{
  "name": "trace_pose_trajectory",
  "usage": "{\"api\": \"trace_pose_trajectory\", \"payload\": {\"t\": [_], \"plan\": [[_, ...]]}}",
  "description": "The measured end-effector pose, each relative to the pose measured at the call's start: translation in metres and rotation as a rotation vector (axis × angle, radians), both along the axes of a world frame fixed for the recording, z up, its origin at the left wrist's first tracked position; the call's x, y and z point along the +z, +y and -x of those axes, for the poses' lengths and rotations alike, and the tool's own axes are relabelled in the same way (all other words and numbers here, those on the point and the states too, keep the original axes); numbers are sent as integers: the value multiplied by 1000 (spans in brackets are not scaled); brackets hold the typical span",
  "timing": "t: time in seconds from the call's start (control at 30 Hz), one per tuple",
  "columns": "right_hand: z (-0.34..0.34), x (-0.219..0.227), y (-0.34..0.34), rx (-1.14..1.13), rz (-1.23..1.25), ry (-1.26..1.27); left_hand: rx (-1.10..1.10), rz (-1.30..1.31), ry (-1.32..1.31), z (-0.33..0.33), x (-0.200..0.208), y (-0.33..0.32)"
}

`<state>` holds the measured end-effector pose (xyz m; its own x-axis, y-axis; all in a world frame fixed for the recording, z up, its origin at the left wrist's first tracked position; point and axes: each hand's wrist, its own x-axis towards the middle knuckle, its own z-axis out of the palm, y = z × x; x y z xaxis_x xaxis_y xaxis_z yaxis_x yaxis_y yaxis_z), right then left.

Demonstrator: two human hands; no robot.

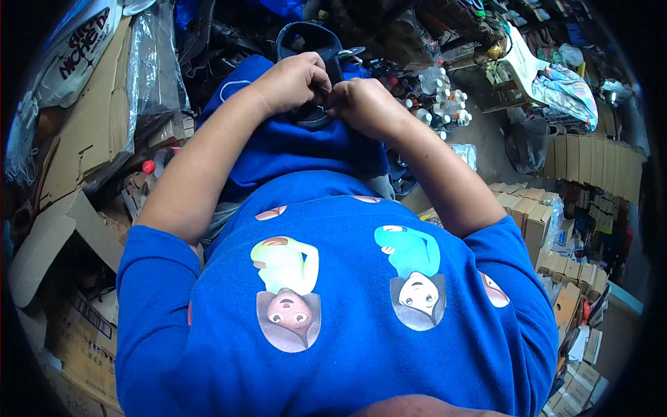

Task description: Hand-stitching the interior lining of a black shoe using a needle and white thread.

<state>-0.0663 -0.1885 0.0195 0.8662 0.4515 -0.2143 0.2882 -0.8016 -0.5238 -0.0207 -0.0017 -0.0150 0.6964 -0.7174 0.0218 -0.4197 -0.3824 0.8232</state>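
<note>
A black shoe-like piece (310,33), perhaps a sandal or shoe upper, lies over the blue cloth on my lap, its wide rounded opening facing away from me. My left hand (297,82) curls over its left side, thumb and fingers pinched together. From the right, my right hand (367,105) closes on the same piece, its fingers bent close to the left ones. Between the hands, the part being pinched is covered by my fingers. A dark rounded end (313,119) of the piece shows just below them.
Flat cardboard (87,104) and clear plastic sheeting (149,76) stand at the left. Several white-capped bottles (445,104) are on the right, beyond my forearm. Stacked cardboard boxes (531,215) line the right side. A white chair (521,59) with cloth on it stands farther back.
</note>
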Motion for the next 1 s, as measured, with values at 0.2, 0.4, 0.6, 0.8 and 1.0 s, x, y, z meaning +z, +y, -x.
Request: {"api": "trace_pose_trajectory", "payload": {"t": [0.2, 0.4, 0.6, 0.8, 1.0], "plan": [[5, 11, -41, -286, -410, 498, 281, -172, -197, 53, 30, 18], [32, 28, -122, -225, -1737, 557, 224, -167, -316, 41, 36, 60], [57, 15, -107, -409, -380, 176, 611, 636, 548, 5, 26, 68], [83, 6, -77, -243, 209, -51, 552, 1160, 1082, -13, 25, 55], [105, -7, -96, -123, 218, -210, 683, 1007, 1076, -32, 17, 66]]}}
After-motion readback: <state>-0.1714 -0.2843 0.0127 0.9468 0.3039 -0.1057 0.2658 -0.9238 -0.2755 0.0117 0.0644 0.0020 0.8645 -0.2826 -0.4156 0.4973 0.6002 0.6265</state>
